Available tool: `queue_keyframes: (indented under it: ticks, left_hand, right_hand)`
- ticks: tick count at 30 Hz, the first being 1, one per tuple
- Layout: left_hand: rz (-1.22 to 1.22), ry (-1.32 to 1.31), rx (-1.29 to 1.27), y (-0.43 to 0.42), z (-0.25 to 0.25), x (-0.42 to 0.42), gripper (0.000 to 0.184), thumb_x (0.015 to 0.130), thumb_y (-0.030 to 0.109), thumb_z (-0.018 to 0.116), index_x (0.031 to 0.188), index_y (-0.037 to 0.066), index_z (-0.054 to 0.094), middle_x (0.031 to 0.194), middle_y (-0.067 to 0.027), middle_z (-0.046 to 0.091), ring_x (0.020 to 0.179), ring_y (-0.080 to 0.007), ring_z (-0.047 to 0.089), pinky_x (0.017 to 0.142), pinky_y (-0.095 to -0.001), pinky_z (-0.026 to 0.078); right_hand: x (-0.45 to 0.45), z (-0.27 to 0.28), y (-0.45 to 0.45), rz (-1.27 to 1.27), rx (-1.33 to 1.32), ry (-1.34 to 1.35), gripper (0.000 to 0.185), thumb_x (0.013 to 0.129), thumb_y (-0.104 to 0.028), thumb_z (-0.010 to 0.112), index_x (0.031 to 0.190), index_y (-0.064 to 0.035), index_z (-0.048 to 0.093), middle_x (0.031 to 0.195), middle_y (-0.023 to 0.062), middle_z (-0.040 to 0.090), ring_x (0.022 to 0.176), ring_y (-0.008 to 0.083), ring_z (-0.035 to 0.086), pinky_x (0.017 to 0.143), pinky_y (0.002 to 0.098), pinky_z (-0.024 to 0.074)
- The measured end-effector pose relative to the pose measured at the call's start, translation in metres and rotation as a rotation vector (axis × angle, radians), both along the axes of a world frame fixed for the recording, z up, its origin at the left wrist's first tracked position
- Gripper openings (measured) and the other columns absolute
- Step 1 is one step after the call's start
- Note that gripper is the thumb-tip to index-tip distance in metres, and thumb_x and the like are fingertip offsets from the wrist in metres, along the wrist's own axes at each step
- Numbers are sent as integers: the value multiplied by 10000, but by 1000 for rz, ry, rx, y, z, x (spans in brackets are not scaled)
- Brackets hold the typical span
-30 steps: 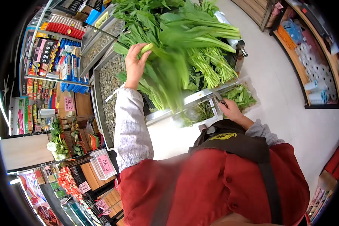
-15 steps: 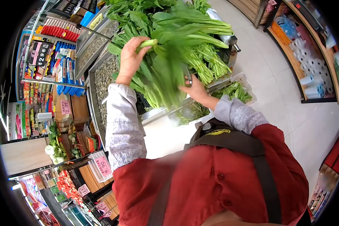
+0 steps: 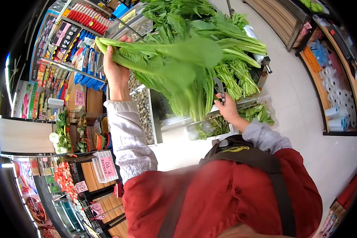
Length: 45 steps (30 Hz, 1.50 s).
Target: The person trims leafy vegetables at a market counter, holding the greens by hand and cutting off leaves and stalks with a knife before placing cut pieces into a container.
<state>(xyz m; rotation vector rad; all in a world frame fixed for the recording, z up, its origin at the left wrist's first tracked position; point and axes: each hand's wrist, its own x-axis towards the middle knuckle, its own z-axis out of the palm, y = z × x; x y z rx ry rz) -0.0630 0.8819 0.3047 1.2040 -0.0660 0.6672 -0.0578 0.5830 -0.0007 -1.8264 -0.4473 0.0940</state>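
My left hand (image 3: 117, 73) is closed around the stem end of a bunch of leafy greens (image 3: 154, 53), held up to the left. Its long leaves stretch rightward over the pile and are partly blurred. My right hand (image 3: 229, 111) grips a small knife with a curved metal blade (image 3: 219, 85), which points up beside the stems. Under and behind the bunch lies a heap of leafy greens (image 3: 244, 37), stems mostly facing right and toward me.
Below the stand, pale bins (image 3: 274, 119) hold loose leaves. A tray of small pebble-like pieces (image 3: 142, 113) lies left of the greens. Shelves with packets and price cards (image 3: 80, 98) line the left. A wooden shelf (image 3: 321, 85) with white rolls stands right, beyond the tiled floor.
My left hand has moved left and up, bringing the bunch from hanging downward to stretched sideways. My right hand with the knife appears farther right and lower; the whole view has shifted.
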Motion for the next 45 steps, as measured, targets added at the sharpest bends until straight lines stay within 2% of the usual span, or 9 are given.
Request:
queue_keyframes:
  ticks: [4,10,13,14,18,20,26,29,45]
  left_hand:
    - [-18,1,-207,6,-24,-14,355,972,305,443,1203,35,445,1157,-210,582,1127,-360,539,1004,-500,414]
    - [-191,8,-388,4,-64,-15,415,961,296,476,1247,3,407,1119,-207,597,1067,-348,570,992,-502,432]
    - [-148,239,-140,-40,-64,-11,497,956,271,495,1314,-8,293,1098,-219,603,1031,-357,600,955,-512,474]
    - [-193,319,-210,-59,-64,-8,375,946,251,511,1229,25,414,1074,-205,599,1014,-343,596,930,-499,480]
    - [-407,449,-91,-104,-87,11,343,928,201,568,1192,-3,488,943,-172,658,870,-310,668,791,-419,559]
    - [-532,485,-55,-134,-92,17,385,945,175,551,1289,29,461,938,-145,661,842,-259,672,766,-374,553]
    - [-738,560,-17,-199,-124,36,385,956,322,546,1199,25,523,938,-138,631,874,-292,652,814,-402,541]
    - [-853,555,139,-227,-127,38,380,978,327,504,1205,23,526,925,-117,631,855,-244,649,791,-376,538]
    - [-916,664,273,-305,-169,44,291,989,270,502,1163,42,543,887,-81,650,755,-188,665,678,-313,561]
  right_hand:
    - [-4,25,-38,12,107,234,165,874,-96,614,1024,-43,572,772,2,558,459,64,463,421,223,367]
    - [10,39,-100,-132,237,325,137,920,-122,588,1022,-34,567,841,43,647,420,43,441,388,198,364]
    - [16,60,-125,-210,250,328,144,929,-135,580,1030,-34,565,760,32,629,418,41,436,391,194,354]
    - [20,64,-135,-179,268,329,145,935,-144,574,1032,-36,565,727,21,608,424,37,431,395,190,347]
    - [27,86,-151,-104,175,260,143,950,-165,556,1032,-48,565,665,-10,541,448,20,416,407,178,328]
    - [34,88,-156,-64,125,124,131,954,-170,552,1014,-54,561,666,-25,521,497,12,422,438,171,334]
    - [25,154,-154,-49,49,-160,199,939,-211,571,947,-14,546,663,23,529,550,95,477,502,253,380]
    - [31,163,-167,28,-173,-226,233,912,-268,562,935,-36,549,691,160,543,590,320,537,550,373,418]
    - [25,122,-204,-244,-437,-369,231,859,-259,618,861,-60,500,720,126,594,638,353,589,538,428,466]
